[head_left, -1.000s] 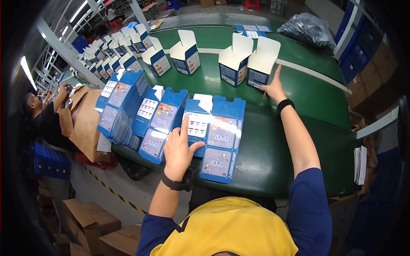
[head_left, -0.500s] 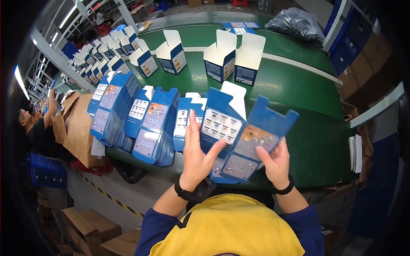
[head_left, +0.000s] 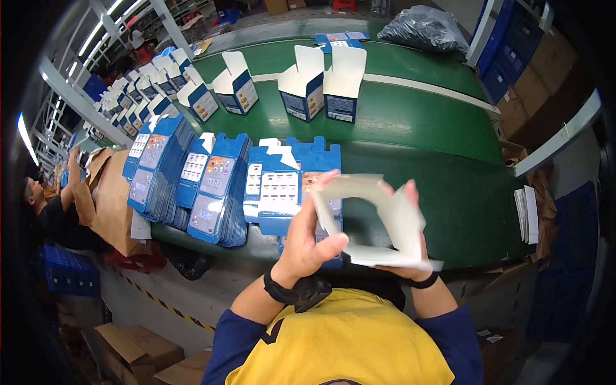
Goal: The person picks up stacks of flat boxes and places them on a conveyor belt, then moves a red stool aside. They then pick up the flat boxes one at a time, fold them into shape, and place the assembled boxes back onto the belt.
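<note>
Between my two hands is a carton (head_left: 403,224) squared out into an open tube, its white inside facing up and slightly blurred. My left hand (head_left: 304,239) grips its left wall, thumb towards the near edge and fingers along the outside. Around the right side is my right hand (head_left: 407,272), mostly hidden behind the carton, with some fingertips showing above the far edge. Just left of the carton lie flat blue cartons (head_left: 280,186) with printed panels. Two taller piles of flat cartons, a middle pile (head_left: 219,176) and a left pile (head_left: 156,157), stand beside them.
On the green conveyor (head_left: 410,119) stand open-topped boxes with raised white lids, including a nearer box (head_left: 340,106); several more run off to the far left. A grey plastic bag (head_left: 423,29) lies at the back. White sheets (head_left: 527,215) stand at right. A person (head_left: 54,199) is at far left.
The flat carton in my hands has been opened into a square tube and turned so its white inside shows. My right hand has moved behind it. The view has shifted slightly.
</note>
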{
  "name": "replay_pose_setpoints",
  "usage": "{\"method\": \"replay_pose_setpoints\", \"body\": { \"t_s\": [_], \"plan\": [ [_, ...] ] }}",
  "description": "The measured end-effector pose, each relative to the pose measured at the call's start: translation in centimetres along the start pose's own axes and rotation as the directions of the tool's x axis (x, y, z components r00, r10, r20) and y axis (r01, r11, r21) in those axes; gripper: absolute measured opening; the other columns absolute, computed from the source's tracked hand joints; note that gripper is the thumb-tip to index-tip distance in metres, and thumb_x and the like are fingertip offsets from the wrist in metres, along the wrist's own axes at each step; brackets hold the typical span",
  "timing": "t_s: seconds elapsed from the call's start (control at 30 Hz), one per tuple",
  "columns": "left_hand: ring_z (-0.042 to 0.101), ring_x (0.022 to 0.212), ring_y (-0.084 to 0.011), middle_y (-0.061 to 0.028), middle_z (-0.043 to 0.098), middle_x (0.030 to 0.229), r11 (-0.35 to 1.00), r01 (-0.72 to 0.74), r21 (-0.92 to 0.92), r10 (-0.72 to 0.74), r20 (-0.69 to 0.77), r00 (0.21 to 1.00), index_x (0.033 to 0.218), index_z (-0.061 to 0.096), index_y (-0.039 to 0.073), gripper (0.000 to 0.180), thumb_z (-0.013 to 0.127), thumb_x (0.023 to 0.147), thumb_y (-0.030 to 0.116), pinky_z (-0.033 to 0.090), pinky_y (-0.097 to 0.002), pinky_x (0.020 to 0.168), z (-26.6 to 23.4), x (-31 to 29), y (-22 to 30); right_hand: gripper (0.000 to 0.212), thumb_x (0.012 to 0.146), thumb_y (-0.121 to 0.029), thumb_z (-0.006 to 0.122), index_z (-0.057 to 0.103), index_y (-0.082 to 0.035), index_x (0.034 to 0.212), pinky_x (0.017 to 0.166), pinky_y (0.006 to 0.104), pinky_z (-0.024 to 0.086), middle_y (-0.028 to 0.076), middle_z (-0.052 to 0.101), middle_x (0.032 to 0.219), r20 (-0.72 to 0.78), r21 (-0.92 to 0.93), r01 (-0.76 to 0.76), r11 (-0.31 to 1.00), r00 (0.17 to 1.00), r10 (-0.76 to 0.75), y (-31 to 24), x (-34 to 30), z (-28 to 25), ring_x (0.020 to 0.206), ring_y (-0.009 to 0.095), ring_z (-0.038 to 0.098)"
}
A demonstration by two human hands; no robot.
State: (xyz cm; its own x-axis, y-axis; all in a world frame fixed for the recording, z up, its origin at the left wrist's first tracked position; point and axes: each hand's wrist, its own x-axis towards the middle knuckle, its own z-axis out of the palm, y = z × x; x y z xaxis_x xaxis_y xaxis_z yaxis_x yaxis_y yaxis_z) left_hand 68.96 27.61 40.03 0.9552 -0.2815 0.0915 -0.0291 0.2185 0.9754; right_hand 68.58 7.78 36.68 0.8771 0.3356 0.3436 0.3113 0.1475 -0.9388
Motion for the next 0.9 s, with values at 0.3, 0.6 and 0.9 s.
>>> {"method": "replay_pose_setpoints", "body": {
  "t_s": [0.3,0.6,0.9],
  "plan": [
    [0.027,0.133,-0.0349,-0.0231,0.026,0.142,0.894,-0.235,0.382,0.117,0.308,0.944,0.143,0.012,0.001,0.094,0.070,0.070,0.008,0.022,-0.0351,0.108,1.9,1.3,-3.2,0.153,0.036,-0.050,0.088,-0.015,-0.012,0.143,0.105,0.0393,0.027,0.015,0.021,0.143,-0.338,0.048,0.050,0.998,0.941,-0.031,1.3,1.4,-1.2,0.128,0.027,0.032],
    [0.042,0.119,-0.0397,-0.0193,0.035,0.128,0.475,-0.729,0.492,0.663,0.344,0.665,0.140,0.023,0.022,0.092,0.068,0.064,-0.003,0.024,-0.0596,0.103,1.5,3.0,-3.9,0.108,0.056,-0.014,0.085,0.019,0.000,0.141,0.106,0.0401,0.025,0.015,0.042,0.132,-0.003,0.016,0.137,0.991,0.991,-0.136,-2.9,-0.1,-3.6,0.130,0.028,0.033],
    [0.040,0.118,-0.0394,-0.0200,0.036,0.126,0.536,-0.669,0.515,0.557,0.380,0.739,0.105,0.062,0.022,0.050,0.071,0.061,0.000,0.029,-0.0581,0.101,3.1,1.9,-3.0,0.090,0.077,-0.015,0.071,0.013,-0.001,0.144,0.107,0.0382,0.023,0.021,0.030,0.142,-0.199,0.555,0.223,0.802,0.971,-0.132,-2.2,0.4,-2.5,0.126,0.026,0.038]
  ]
}}
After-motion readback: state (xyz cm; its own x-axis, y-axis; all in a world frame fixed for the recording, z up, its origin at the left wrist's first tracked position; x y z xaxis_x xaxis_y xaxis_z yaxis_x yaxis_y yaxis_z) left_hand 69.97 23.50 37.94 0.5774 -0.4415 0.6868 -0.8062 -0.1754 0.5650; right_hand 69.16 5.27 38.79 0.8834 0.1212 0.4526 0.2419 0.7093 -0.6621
